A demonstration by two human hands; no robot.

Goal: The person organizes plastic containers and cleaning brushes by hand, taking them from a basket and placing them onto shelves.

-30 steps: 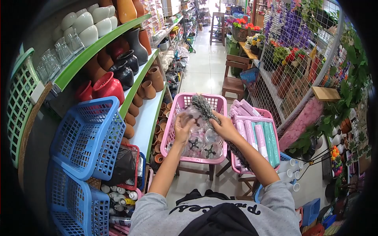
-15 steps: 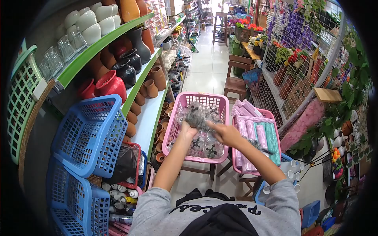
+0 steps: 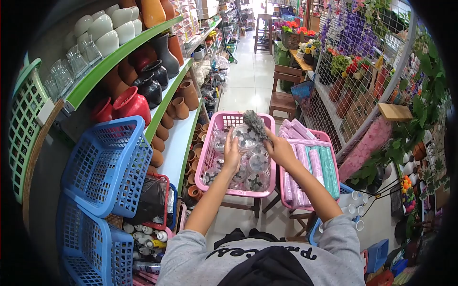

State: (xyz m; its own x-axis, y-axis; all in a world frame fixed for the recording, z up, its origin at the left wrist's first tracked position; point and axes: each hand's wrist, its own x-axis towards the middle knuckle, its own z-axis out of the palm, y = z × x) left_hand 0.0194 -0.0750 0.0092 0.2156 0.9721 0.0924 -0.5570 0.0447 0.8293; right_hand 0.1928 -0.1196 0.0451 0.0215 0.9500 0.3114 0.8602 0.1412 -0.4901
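Note:
A pink plastic basket [image 3: 237,192] stands in front of me, holding several clear round plastic containers [image 3: 258,181] with dark cross-shaped parts. Above it, my left hand [image 3: 233,156] is closed around the side of one clear plastic container [image 3: 244,138]. My right hand [image 3: 280,148] grips a fuzzy grey duster [image 3: 255,123], whose head leans against the container's upper right side. The right fingers are partly hidden, as is the duster's lower part.
To the right, a second pink basket [image 3: 335,164] holds wrapped pink and teal packs [image 3: 327,167]. Stacked blue baskets [image 3: 102,200] and shelves of pots [image 3: 130,102] line the left. Farther ahead are a wooden chair [image 3: 285,101] and a wire grid with flowers [image 3: 355,81].
The duster has swung from lying across the basket to a raised, upright position. My left hand now holds a clear container up, and my right hand has shifted slightly right.

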